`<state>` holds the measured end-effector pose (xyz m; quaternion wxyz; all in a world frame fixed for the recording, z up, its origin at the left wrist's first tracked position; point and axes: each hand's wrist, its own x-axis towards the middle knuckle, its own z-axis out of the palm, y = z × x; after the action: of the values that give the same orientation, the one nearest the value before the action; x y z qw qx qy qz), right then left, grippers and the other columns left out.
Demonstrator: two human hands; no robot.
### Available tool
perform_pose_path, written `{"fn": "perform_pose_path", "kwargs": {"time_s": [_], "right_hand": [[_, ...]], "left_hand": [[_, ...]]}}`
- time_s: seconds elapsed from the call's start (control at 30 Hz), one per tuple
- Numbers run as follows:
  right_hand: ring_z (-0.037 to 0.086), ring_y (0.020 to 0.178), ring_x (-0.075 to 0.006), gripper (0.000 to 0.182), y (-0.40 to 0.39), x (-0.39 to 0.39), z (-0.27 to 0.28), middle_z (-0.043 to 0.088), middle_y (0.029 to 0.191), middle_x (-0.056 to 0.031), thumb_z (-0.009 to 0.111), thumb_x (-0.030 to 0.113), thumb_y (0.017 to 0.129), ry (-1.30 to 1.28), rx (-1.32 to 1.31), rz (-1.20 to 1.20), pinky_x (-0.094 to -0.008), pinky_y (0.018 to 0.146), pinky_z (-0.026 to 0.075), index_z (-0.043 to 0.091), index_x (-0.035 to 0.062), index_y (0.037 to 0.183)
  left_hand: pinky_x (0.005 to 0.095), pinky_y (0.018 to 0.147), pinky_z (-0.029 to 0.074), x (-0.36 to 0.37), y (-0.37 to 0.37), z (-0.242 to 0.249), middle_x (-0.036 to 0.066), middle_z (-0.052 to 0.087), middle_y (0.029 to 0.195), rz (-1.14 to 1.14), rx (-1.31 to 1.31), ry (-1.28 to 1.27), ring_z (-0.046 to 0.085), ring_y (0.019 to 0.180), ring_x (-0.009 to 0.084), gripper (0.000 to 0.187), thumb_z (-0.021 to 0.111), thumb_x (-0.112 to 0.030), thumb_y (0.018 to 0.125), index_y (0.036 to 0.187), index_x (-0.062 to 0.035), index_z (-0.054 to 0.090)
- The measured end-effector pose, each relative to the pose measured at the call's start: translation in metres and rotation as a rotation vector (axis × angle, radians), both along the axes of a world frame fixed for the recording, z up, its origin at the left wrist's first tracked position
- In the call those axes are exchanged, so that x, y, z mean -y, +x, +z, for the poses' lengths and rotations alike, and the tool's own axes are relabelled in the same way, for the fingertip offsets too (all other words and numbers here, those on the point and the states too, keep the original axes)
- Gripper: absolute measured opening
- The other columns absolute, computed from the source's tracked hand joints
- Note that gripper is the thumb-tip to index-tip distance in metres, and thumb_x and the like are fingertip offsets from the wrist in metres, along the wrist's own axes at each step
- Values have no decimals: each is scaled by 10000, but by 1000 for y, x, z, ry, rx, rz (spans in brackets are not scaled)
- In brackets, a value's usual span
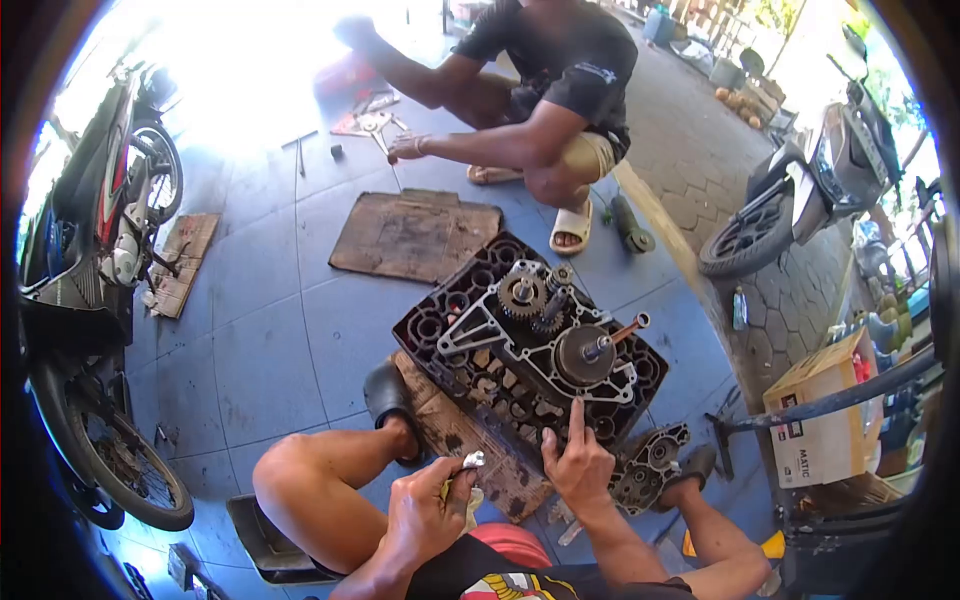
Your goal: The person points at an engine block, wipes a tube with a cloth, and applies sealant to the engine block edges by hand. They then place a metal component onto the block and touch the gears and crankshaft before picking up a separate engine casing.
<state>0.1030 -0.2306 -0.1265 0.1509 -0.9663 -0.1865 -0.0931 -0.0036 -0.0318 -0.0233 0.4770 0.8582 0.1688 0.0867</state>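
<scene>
My left hand is closed on a small shiny metal part, its end poking out past thumb and fingers. Yellowish cloth shows by the same hand. With index finger stretched out and thumb apart, my right hand points at the near edge of an engine crankcase half; its other fingers are curled. On the crankcase sit gears and a round crankshaft with a connecting rod sticking out to the right. Underneath is a dark plastic crate.
Across from me a person squats, one hand low near tools. Flattened cardboard lies beyond the crate. Another engine casing rests by my right foot. Motorcycles stand left and right. A carton is at right.
</scene>
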Motion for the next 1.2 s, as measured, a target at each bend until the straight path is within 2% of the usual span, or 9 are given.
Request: {"fn": "perform_pose_path", "kwargs": {"time_s": [0.03, 0.3, 0.37, 0.63, 0.77, 0.93, 0.97, 1.03, 1.2], "right_hand": [[690, 611, -347, 707, 0, -2, 0, 637, 753, -156, 635, 385, 945, 0, -6, 1, -436, 532, 572, 430, 3, 1504], [695, 613, -337, 876, -8, -18, -5, 662, 775, -162, 586, 469, 966, -216, -98, 17, -441, 529, 568, 181, 38, 1614], [708, 721, -413, 977, -4, -23, -5, 700, 843, -221, 579, 508, 960, -195, -197, -89, -503, 678, 578, 34, 42, 1624], [717, 737, -422, 940, -2, -28, -10, 722, 891, -252, 560, 465, 982, -156, -194, -115, -498, 694, 580, 22, 35, 1622], [702, 651, -372, 794, -16, -32, -4, 711, 786, -163, 609, 390, 972, -12, -120, 169, -460, 606, 571, 275, 1, 1577], [507, 534, -91, 603, -43, -43, 62, 587, 674, -17, 709, -9, 874, 937, -466, 492, -257, 543, 450, 513, -28, 1443], [507, 534, -91, 603, -51, -45, 73, 587, 674, -17, 709, -9, 874, 920, -484, 467, -257, 543, 450, 513, -28, 1443], [427, 591, -9, 545, -57, -52, 87, 523, 664, 30, 709, -46, 873, 1071, -589, 450, -197, 539, 377, 563, -36, 1398], [372, 585, -11, 504, -54, -57, 83, 465, 655, 53, 707, -51, 881, 1052, -555, 361, -179, 544, 345, 598, -27, 1372]], "left_hand": [[419, 614, 541, -2, -2, -2, 192, 707, 805, -21, -2, -3, 711, 712, 374, 136, 705, -127, 922, 1007, -23, 689], [368, 614, 547, 0, -7, -5, 174, 711, 762, 68, 24, 56, 729, 668, 280, 132, 722, -118, 913, 993, -14, 714], [465, 627, 534, 2, -9, -3, 207, 699, 831, 27, -6, -45, 697, 758, 407, 135, 687, -103, 910, 1026, -38, 663], [441, 663, 546, -1, -16, -3, 223, 697, 851, 70, 34, -51, 707, 802, 404, 156, 672, -97, 931, 1063, -18, 653], [372, 703, 562, -4, -10, -7, 191, 719, 877, 96, 226, -18, 739, 818, 331, 177, 691, -54, 923, 1093, -12, 670], [372, 651, 538, -5, -13, -9, 188, 703, 830, 105, 176, -156, 722, 726, 310, 148, 678, -61, 941, 1080, -14, 666], [294, 724, 524, -3, -13, -2, 92, 715, 859, 111, 102, -194, 647, 820, 116, 115, 673, -31, 962, 1059, 30, 670], [291, 720, 523, -3, -13, 1, 97, 715, 850, 83, 92, -177, 647, 809, 115, 106, 673, -26, 960, 1049, 32, 673], [285, 704, 525, 1, -14, 4, 115, 714, 834, 33, 112, -173, 650, 770, 117, 103, 655, 7, 955, 1046, 37, 692]]}}
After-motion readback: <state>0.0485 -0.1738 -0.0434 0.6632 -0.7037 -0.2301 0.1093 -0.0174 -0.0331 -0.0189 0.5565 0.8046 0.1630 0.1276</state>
